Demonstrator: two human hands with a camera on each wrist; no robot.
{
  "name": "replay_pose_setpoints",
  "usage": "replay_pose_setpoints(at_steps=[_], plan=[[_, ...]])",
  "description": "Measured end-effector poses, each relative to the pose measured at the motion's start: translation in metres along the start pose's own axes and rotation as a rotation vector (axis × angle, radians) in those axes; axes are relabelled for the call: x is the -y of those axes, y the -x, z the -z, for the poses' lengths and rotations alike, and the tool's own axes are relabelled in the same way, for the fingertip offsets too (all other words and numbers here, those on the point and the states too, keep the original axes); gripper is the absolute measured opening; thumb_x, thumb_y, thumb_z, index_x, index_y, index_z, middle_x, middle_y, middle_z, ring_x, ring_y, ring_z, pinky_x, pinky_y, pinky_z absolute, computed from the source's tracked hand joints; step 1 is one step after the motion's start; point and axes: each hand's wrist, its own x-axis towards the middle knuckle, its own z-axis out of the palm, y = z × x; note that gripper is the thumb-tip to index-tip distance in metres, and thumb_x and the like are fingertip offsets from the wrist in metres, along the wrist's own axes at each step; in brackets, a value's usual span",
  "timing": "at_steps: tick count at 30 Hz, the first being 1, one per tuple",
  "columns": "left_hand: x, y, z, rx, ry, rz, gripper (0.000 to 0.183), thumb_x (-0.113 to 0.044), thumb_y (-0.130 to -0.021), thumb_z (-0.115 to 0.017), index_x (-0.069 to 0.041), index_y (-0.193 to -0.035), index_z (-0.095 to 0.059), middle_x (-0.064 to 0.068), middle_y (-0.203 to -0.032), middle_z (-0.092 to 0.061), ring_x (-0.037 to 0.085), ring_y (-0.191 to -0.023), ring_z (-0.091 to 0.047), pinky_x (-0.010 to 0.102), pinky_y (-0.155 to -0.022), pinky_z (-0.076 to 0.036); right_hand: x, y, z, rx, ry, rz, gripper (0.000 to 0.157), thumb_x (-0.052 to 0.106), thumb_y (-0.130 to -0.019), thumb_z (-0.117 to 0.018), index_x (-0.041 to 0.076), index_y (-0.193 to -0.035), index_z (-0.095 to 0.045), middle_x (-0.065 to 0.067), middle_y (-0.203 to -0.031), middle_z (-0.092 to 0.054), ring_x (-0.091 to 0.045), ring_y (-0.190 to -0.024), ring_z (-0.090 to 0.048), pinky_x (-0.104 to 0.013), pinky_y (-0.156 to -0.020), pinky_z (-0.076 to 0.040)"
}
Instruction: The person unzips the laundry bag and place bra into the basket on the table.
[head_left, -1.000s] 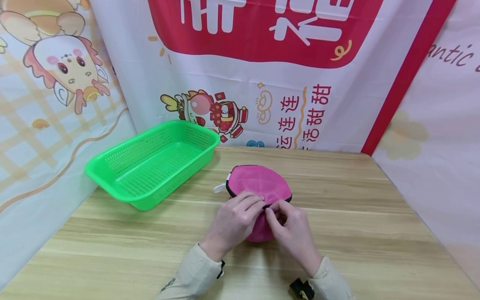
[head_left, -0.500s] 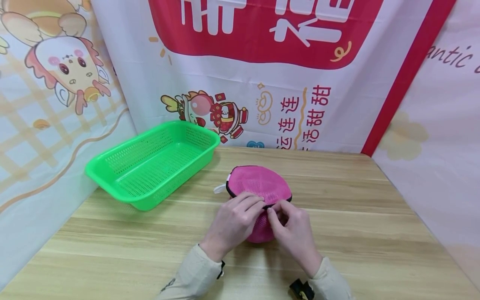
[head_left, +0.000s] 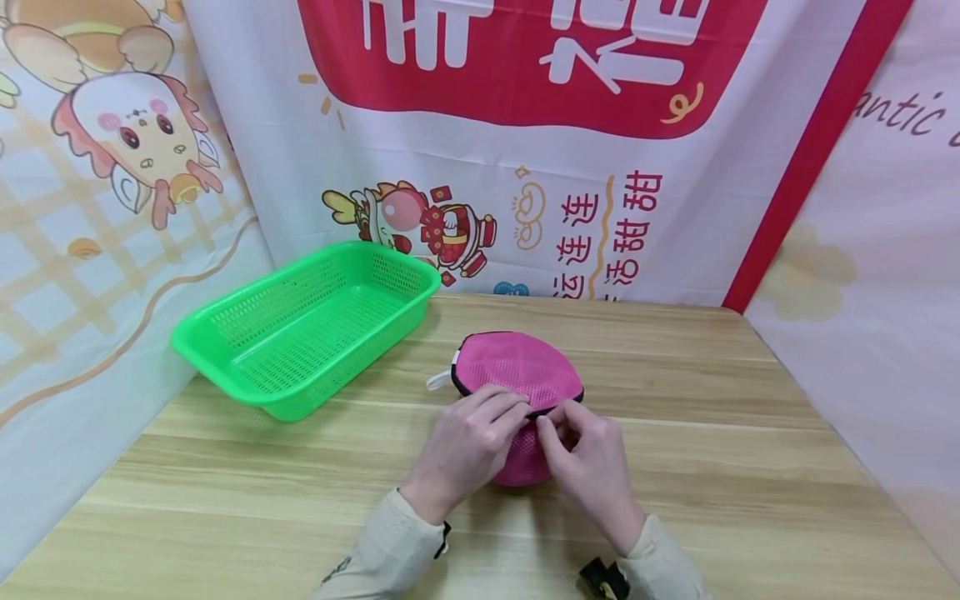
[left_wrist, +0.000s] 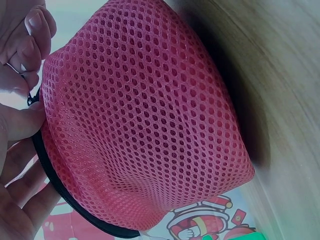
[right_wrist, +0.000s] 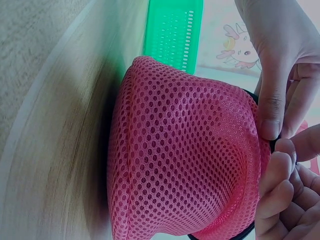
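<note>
Nudged toward the counter's (head_left: 712, 467) right edge, the right hand (head_left: 594, 458) pinches farther along the pink mesh bag's (head_left: 517, 364) zipper (left_wrist: 117, 231), left hand (head_left: 467, 446) gripping alongside.

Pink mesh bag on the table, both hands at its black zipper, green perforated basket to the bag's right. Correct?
Basket side is wrong: the head view shows the green perforated basket to the left of the pink mesh bag. The rest stands: bag on the table, left hand and right hand at its black zipper.
</note>
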Motion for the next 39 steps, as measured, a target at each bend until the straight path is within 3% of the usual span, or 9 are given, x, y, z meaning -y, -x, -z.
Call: replay_pose_setpoints(at_steps=[22, 39], plan=[[0.0009, -0.0001, 0.0009, -0.01, -0.001, -0.001, 0.017, -0.007, -0.083, -0.057, -0.007, -0.095, -0.069, 0.002, -0.094, -0.064, 0.014, -0.091, -0.055, 0.025, -0.082, -0.045, 0.0016, -0.0008, 0.002, -0.007, 0.003, -0.006, 0.018, 0.004, -0.077, -0.063, 0.015, -0.065, -0.056, 0.009, -0.052, -0.048, -0.006, -0.042, -0.042, -0.014, -0.036, -0.032], [0.0025, -0.0007, 0.0008, -0.017, 0.01, 0.006, 0.015, -0.008, -0.082, -0.061, -0.007, -0.095, -0.069, 0.002, -0.094, -0.064, 0.014, -0.091, -0.055, 0.024, -0.082, -0.045, 0.0007, -0.0006, 0.0047, -0.032, 0.011, -0.101, 0.019, 0.004, -0.078, -0.064, 0.014, -0.064, -0.056, 0.011, -0.053, -0.046, -0.005, -0.043, -0.04, -0.017, -0.035, -0.032]])
